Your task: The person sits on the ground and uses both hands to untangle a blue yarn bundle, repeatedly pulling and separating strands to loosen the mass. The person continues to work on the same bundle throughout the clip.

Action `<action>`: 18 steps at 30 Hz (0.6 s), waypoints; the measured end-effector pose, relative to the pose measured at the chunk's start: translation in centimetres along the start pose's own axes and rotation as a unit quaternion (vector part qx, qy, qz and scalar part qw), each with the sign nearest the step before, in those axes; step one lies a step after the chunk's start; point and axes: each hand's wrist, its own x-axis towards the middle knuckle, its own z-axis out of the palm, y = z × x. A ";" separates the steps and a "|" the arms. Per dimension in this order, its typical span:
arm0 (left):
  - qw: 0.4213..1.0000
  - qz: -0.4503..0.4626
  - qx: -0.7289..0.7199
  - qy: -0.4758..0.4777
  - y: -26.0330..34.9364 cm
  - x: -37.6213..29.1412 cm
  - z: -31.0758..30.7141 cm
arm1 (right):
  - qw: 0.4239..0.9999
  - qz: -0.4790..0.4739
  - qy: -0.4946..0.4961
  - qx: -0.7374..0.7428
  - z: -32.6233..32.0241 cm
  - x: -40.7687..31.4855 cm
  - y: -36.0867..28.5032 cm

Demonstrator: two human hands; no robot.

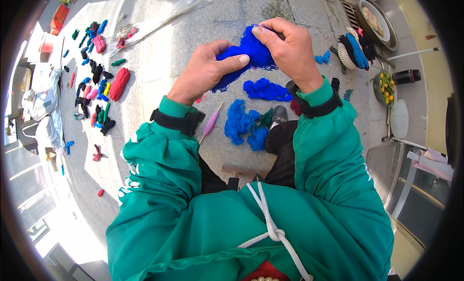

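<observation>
Between my two hands a loose, tangled bundle of royal-blue yarn is held up above the paved floor. My left hand grips its left part, thumb on top. The upper right part is pinched by my right hand between thumb and fingers. Below them on the floor lies another royal-blue yarn bundle. Nearer to me is a heap of lighter blue yarn, beside my shoe. A spindle wound with pink-purple yarn rests to its left.
Several small yarn skeins and a large red skein lie on the left. A clear plastic sheet stretches across the upper left. On the right are a basket of yarn, metal basins and a bowl of yellow-orange fruit.
</observation>
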 end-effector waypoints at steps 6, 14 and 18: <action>0.983 -0.031 -0.179 -0.023 0.2 -0.3 -0.1 | 0.992 0.102 -0.017 0.069 0.6 0.2 1.2; 0.978 -0.038 -0.202 -0.020 0.2 -0.1 -0.3 | 0.964 0.224 0.030 0.140 -0.2 0.6 2.1; 0.978 -0.055 -0.202 0.016 0.0 0.2 -0.5 | 0.976 0.143 0.140 0.089 -1.7 0.9 1.0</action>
